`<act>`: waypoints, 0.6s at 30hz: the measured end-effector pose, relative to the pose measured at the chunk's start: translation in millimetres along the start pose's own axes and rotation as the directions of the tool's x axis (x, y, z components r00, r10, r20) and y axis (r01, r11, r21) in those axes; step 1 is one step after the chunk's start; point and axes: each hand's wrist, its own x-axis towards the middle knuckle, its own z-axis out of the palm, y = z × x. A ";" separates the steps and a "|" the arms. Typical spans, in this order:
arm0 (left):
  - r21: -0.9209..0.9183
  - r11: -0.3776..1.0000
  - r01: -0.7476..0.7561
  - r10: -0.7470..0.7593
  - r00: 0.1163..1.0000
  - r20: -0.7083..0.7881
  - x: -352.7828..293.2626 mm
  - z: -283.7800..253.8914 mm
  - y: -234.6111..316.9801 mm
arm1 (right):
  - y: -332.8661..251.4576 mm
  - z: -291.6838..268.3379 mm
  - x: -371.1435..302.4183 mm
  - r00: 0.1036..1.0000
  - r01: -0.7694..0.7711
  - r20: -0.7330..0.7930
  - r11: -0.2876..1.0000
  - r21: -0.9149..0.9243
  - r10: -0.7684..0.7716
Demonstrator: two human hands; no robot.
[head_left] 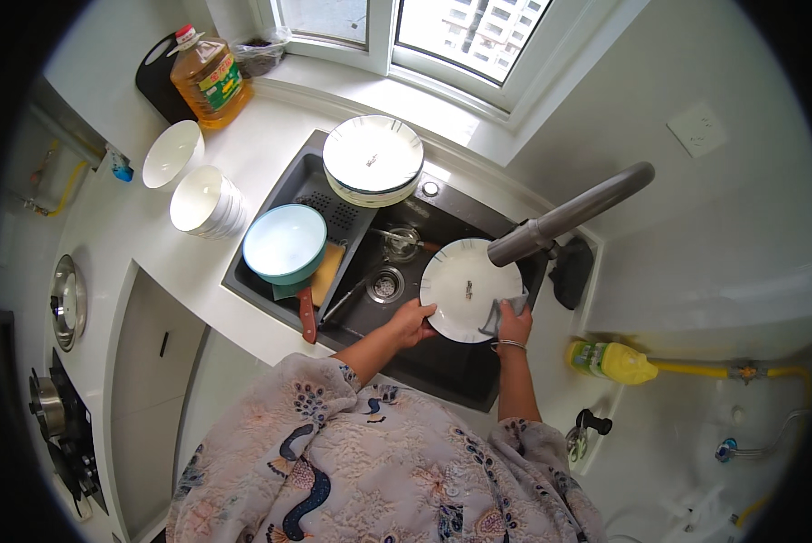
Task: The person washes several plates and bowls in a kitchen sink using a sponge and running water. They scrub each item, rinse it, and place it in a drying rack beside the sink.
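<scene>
Over the right part of the dark sink (415,366), a white plate (460,276) with dark rim marks is tilted under the grey faucet (551,226). My left hand (412,323) grips its lower left edge. At the lower right edge, my right hand (515,323) holds a grey cloth (494,319) against the plate. Below it in the sink are a drain strainer (385,285) and a small clear glass item (402,242). Whether water is running cannot be made out.
Stacked plates (372,154) and a light blue bowl (286,242) rest on the sink's left ledge, beside a knife with a brown handle (307,315). White bowls (205,204) and an oil jug (209,80) stand on the left counter. A yellow bottle (610,361) lies at right.
</scene>
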 end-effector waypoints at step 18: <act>0.364 0.802 -0.474 0.547 0.827 -0.129 -32.4 36.1 43.6 | -17.7 52.6 -17.5 0.944 -0.328 0.244 0.539 0.776 0.222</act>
